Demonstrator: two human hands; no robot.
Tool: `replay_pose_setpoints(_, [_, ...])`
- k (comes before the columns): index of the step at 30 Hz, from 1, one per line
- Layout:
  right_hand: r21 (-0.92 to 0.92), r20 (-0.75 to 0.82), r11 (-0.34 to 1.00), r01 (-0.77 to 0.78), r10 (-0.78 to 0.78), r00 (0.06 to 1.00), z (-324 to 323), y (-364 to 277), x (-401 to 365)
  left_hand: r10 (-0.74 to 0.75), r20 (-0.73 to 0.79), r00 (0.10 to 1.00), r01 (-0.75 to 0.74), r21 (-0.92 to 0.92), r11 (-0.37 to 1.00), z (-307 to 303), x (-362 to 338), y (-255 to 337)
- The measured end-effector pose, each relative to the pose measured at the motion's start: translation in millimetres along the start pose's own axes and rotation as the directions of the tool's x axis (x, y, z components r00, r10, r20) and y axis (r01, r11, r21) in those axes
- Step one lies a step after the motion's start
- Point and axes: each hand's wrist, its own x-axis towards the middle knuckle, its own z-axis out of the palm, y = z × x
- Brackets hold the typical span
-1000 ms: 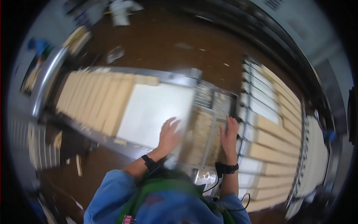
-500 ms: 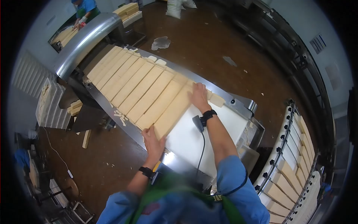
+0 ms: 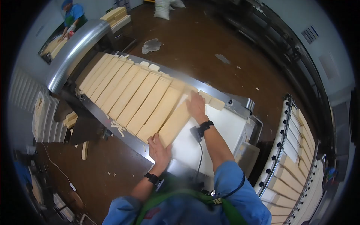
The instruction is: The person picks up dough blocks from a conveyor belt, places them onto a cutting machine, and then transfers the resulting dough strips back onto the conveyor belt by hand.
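A row of long, flat, pale-yellow slabs [image 3: 139,95] lies side by side across a white conveyor belt [image 3: 221,123]. The nearest pale-yellow slab [image 3: 174,125] is held by its two ends. My left hand [image 3: 160,153] grips its near-left end, with the thumb and fingers curled round the corner. At the far-right end, my right hand [image 3: 197,106] is closed over the slab. A narrow wedge-shaped gap parts this slab from its neighbour, wider by my right hand. Both wrists wear black bands.
Small offcuts [image 3: 216,104] lie along the belt's far edge, and crumbs [image 3: 119,127] on the near edge. A curved metal hood [image 3: 77,52] spans the far end, with a co-worker [image 3: 75,17] beyond. On the right, another conveyor [image 3: 290,168] carries more slabs.
Both hands have drawn the nearest slab slightly toward me, opening a gap beside the row. The whole view has shifted a little.
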Motion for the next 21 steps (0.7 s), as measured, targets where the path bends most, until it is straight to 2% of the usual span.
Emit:
replay_pose_setpoints(2, [0.005,-0.002,0.995,-0.096,0.096,0.995,-17,26,-31,0.128,0.006,0.992,-0.129,0.038,0.991,6,0,-2])
replay_pose_setpoints(3, [0.054,-0.099,0.985,-0.162,0.166,0.981,-25,49,-56,0.167,0.029,0.986,-0.168,0.036,0.985,6,-1,0])
replay_pose_setpoints(4, [0.103,-0.198,0.968,-0.227,0.244,0.949,-36,65,-78,0.194,0.118,0.974,-0.199,0.029,0.98,5,-3,5])
replay_pose_setpoints(5, [0.093,-0.227,0.954,-0.284,0.299,0.927,-45,82,-98,0.23,0.216,0.949,-0.239,0.018,0.971,7,-6,12])
replay_pose_setpoints(7, [0.082,-0.059,0.892,-0.446,0.451,0.891,-78,117,-154,0.301,0.342,0.89,-0.326,0.015,0.945,0,-5,25])
replay_pose_setpoints(8, [0.021,-0.089,0.874,-0.485,0.485,0.87,-82,125,-178,0.311,0.423,0.851,-0.356,0.029,0.934,4,-2,31])
replay_pose_setpoints(9, [-0.042,-0.119,0.845,-0.534,0.526,0.842,-78,121,-196,0.361,0.432,0.827,-0.401,0.001,0.916,12,-1,24])
replay_pose_setpoints(10, [0.015,-0.342,0.886,-0.464,0.441,0.83,-72,117,-216,0.41,0.441,0.798,-0.444,-0.029,0.896,21,1,16])
replay_pose_setpoints(11, [0.244,-0.36,0.868,-0.432,0.495,0.791,-55,124,-224,0.403,0.437,0.804,-0.437,-0.026,0.899,30,1,17])
replay_pose_setpoints(12, [0.035,-0.326,0.907,-0.419,0.407,0.853,-55,123,-234,0.386,0.423,0.82,-0.42,-0.014,0.907,38,-3,22])
replay_pose_setpoints(13, [0.104,-0.257,0.85,-0.516,0.524,0.812,-66,115,-239,0.437,0.459,0.773,-0.473,-0.041,0.88,41,-13,27])
replay_pose_setpoints(14, [0.177,-0.179,0.788,-0.59,0.615,0.768,-83,108,-247,0.412,0.439,0.798,-0.451,-0.017,0.892,41,-21,31])
replay_pose_setpoints(15, [0.181,-0.205,0.768,-0.615,0.641,0.74,-100,108,-263,0.381,0.406,0.831,-0.421,0.011,0.907,44,-26,38])
replay_pose_setpoints(16, [0.234,-0.235,0.75,-0.619,0.661,0.712,-115,107,-279,0.411,0.418,0.81,-0.452,-0.001,0.892,50,-33,48])
replay_pose_setpoints(18, [0.298,-0.272,0.727,-0.619,0.686,0.675,-143,114,-312,0.562,0.314,0.765,-0.57,-0.075,0.818,58,-59,61])
replay_pose_setpoints(20, [0.385,-0.516,0.678,-0.626,0.721,0.463,-175,131,-365,0.61,0.281,0.74,-0.606,-0.114,0.787,66,-104,105])
replay_pose_setpoints(21, [0.427,-0.519,0.633,-0.646,0.756,0.399,-204,135,-393,0.684,0.248,0.686,-0.66,-0.185,0.729,72,-125,125])
